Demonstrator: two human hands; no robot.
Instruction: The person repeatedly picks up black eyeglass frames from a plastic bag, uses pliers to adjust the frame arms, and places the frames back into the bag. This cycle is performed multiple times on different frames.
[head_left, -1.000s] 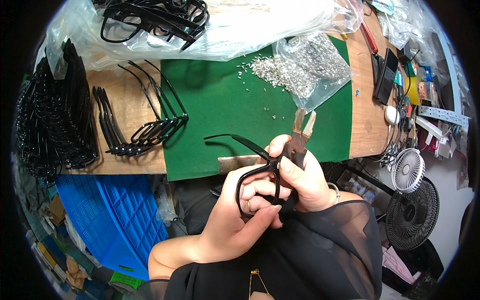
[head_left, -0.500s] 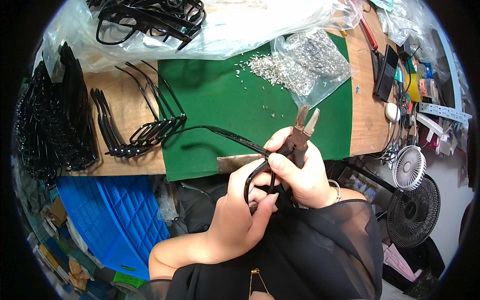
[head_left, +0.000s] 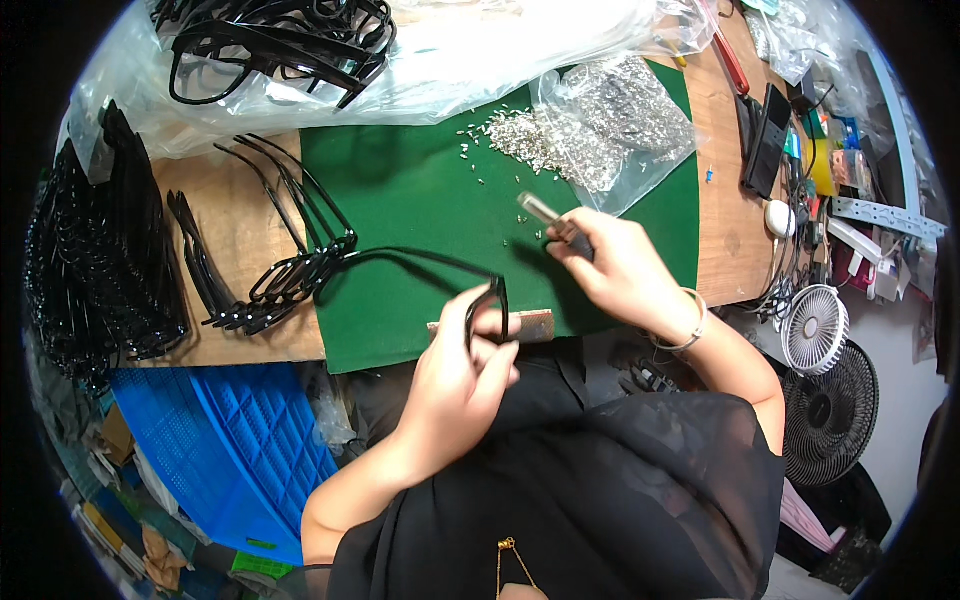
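My left hand (head_left: 440,385) is closed around the rim of a black glasses frame (head_left: 503,305), near the mat's front edge. One long temple of that frame stretches left toward a row of other black glasses frames (head_left: 300,280). Farther right, my right hand (head_left: 625,270) grips a pair of pliers (head_left: 541,209), whose metal jaws point up and left over the green mat (head_left: 420,190). Most of the pliers' handles are hidden in the palm. Beyond the jaws lies a heap of tiny silvery pieces (head_left: 525,140), spilling from a clear bag (head_left: 640,125). A few loose ones lie close to the jaws.
More black frames (head_left: 280,50) rest on plastic sheeting (head_left: 480,60) at the back. A dense stack of black glasses parts (head_left: 120,250) stands at the left. A phone (head_left: 767,140), cables and a white fan (head_left: 815,330) are at the right; a blue basket (head_left: 220,440) sits below left.
My right hand has moved away from the glasses frame, up and over the mat, turning the pliers leftward. The left hand has shifted slightly left with the frame. The view has shifted a little.
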